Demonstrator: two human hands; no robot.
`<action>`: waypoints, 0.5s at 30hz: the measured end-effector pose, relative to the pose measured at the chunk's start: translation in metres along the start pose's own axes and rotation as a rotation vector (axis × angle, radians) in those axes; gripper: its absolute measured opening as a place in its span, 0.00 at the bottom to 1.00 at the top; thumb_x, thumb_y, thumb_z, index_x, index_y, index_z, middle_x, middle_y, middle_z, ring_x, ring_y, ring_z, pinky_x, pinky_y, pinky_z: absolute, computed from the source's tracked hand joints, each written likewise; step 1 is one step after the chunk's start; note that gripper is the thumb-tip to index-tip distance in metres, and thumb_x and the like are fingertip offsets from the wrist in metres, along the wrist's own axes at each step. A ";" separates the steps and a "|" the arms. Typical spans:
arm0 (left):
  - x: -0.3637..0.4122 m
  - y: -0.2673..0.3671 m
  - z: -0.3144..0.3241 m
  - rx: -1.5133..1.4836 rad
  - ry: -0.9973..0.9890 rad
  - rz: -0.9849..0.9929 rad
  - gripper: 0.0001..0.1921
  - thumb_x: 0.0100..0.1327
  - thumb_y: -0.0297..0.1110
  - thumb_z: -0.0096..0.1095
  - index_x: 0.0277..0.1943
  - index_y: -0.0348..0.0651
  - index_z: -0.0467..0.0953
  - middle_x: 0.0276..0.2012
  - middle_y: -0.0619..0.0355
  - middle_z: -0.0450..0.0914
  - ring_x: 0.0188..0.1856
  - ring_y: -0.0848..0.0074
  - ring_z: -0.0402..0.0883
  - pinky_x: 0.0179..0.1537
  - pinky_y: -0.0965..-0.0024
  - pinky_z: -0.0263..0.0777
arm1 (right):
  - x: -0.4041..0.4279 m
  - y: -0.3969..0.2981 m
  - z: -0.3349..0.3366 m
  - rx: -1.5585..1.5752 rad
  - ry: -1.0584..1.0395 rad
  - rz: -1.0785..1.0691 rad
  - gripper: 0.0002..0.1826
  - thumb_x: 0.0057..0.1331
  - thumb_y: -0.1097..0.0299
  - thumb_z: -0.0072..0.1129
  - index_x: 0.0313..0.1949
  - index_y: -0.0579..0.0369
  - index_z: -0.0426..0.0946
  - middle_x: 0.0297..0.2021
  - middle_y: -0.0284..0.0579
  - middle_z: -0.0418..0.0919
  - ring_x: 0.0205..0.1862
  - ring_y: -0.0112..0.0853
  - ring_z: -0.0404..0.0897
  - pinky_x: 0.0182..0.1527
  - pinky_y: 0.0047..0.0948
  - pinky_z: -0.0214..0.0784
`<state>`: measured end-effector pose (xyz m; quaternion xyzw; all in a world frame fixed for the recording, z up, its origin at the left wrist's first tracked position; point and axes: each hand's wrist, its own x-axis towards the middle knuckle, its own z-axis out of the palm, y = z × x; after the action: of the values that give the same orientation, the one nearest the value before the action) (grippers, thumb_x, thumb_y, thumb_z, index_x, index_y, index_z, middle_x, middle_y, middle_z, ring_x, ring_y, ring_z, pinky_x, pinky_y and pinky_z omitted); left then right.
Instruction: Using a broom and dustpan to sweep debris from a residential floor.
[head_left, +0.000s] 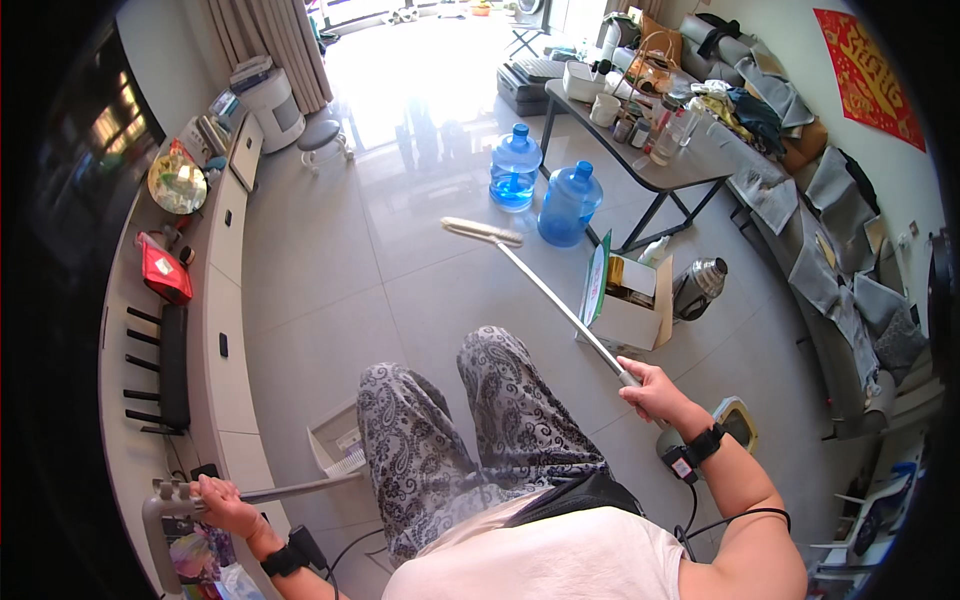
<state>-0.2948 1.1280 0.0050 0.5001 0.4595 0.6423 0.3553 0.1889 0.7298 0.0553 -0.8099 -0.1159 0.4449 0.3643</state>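
My right hand (658, 394) grips the grey end of a broom's metal handle (559, 304). The handle slants away to the front left, and the pale broom head (480, 229) lies out on the tiles, short of two blue water bottles. At the lower left, my left hand (227, 508) is closed around the upper part of a grey dustpan handle (300, 489). Its dustpan (330, 439) rests on the floor beside my left leg, partly hidden by the trouser leg. A pale, ribbed edge shows inside the pan.
Left runs a low cabinet (225, 255) with a router (174, 367) on it. Water bottles (514, 176) (570, 210), an open cardboard box (626, 322) and a steel thermos (699, 289) stand ahead right. Beyond are a cluttered table (694, 171), a grey sofa (757, 202) and a wheeled stool (319, 135).
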 end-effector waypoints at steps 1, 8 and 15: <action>0.000 0.001 -0.002 -0.008 -0.014 0.010 0.20 0.68 0.34 0.48 0.20 0.49 0.52 0.15 0.69 0.50 0.16 0.85 0.48 0.20 0.77 0.47 | 0.001 0.004 0.000 -0.006 -0.001 0.003 0.38 0.59 0.75 0.53 0.70 0.49 0.54 0.18 0.34 0.69 0.11 0.22 0.67 0.13 0.24 0.62; -0.008 0.006 0.001 -0.061 -0.021 -0.012 0.17 0.69 0.33 0.47 0.23 0.49 0.53 0.14 0.69 0.50 0.16 0.86 0.47 0.20 0.78 0.45 | 0.019 0.048 -0.003 -0.324 0.315 0.085 0.34 0.60 0.68 0.52 0.68 0.47 0.58 0.20 0.43 0.75 0.14 0.29 0.73 0.17 0.31 0.69; -0.006 0.006 0.000 -0.100 -0.019 0.006 0.11 0.68 0.31 0.49 0.29 0.47 0.58 0.13 0.70 0.52 0.15 0.87 0.48 0.20 0.79 0.46 | 0.019 0.079 -0.012 -0.475 0.400 0.121 0.32 0.62 0.65 0.52 0.67 0.41 0.60 0.20 0.44 0.77 0.15 0.31 0.76 0.18 0.32 0.71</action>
<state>-0.2934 1.1203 0.0087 0.4891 0.4220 0.6607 0.3823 0.1986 0.6782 -0.0077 -0.9492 -0.0939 0.2581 0.1535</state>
